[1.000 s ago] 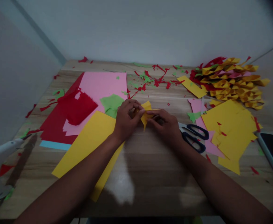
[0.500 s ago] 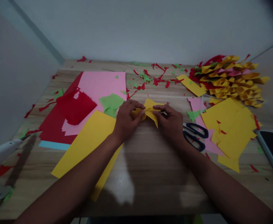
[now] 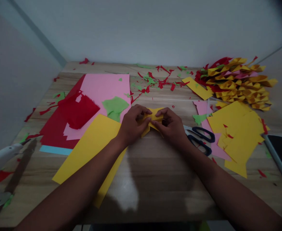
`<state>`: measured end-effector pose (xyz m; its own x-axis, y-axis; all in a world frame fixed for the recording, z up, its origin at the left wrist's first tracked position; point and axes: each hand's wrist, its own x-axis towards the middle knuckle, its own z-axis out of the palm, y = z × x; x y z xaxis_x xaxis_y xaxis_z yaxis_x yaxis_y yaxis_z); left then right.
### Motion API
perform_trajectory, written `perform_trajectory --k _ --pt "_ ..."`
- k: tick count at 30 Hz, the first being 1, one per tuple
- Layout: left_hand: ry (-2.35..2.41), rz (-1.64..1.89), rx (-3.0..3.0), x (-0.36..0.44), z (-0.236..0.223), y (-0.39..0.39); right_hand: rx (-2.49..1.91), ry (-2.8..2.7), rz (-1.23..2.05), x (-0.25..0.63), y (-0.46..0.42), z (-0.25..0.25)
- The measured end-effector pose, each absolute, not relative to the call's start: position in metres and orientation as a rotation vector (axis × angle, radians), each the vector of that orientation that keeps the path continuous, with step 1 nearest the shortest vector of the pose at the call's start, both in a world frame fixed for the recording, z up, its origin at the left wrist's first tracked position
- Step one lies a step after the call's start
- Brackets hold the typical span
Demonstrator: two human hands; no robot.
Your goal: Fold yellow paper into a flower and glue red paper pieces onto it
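Observation:
Between my hands, a small folded piece of yellow paper [image 3: 155, 116] is held just above the table. My left hand [image 3: 134, 123] pinches its left side between thumb and fingers. On the other side, my right hand [image 3: 172, 126] grips it the same way, and the fingers hide part of the folds. A pair of scissors [image 3: 202, 134] with dark blue handles lies right beside my right hand. Near my left hand are a crumpled green paper piece [image 3: 115, 106] and a large yellow sheet [image 3: 92, 141], partly under my forearm.
Pink sheets [image 3: 107, 85], red sheets [image 3: 56, 125] and crumpled red paper [image 3: 79, 110] lie left. At right are cut yellow pieces [image 3: 239, 131], a bundle of folded yellow shapes [image 3: 244, 83] and a phone [image 3: 280, 157]. A white glue gun [image 3: 1, 163] stands at far left.
My right hand has shifted left, closer to my left hand. The yellow paper has turned and looks more compact, and more of the scissors' blades shows.

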<state>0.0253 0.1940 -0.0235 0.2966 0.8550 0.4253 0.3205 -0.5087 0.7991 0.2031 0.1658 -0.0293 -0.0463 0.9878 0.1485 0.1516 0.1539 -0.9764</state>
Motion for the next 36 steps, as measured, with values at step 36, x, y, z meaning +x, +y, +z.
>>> perform_trajectory --k 36 --pt "0.807 1.119 1.250 0.022 -0.013 0.199 -1.271 -1.363 0.745 0.202 0.160 -0.028"
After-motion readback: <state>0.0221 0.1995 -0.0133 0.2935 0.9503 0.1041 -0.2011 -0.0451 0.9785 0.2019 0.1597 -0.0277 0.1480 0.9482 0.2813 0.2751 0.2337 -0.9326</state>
